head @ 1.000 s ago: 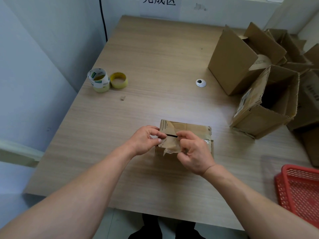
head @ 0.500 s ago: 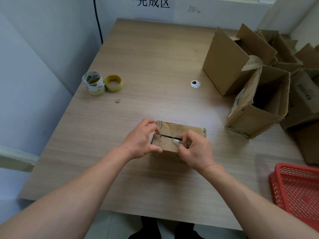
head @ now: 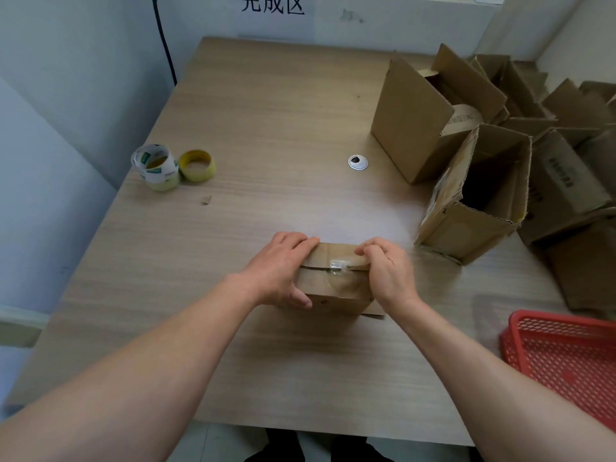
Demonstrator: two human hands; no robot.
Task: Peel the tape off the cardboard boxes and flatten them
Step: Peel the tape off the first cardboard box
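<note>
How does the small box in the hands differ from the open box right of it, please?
The small box is low and closed, with crumpled tape on its seam; the open box is taller, its end gaping. The left hand and right hand hold the small box; no hand touches the open box. Both are brown cardboard.

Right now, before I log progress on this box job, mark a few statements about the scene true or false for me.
1. The left hand and right hand both grip the small box. True.
2. The red basket sits at the left edge of the table. False: it is at the near right.
3. The white tape roll and yellow tape roll sit side by side. True.
4. The small box's seam is free of tape. False: a crumpled clear tape strip lies on it.
5. Every box at the right is flattened. False: the nearest open box stands unflattened.
</note>
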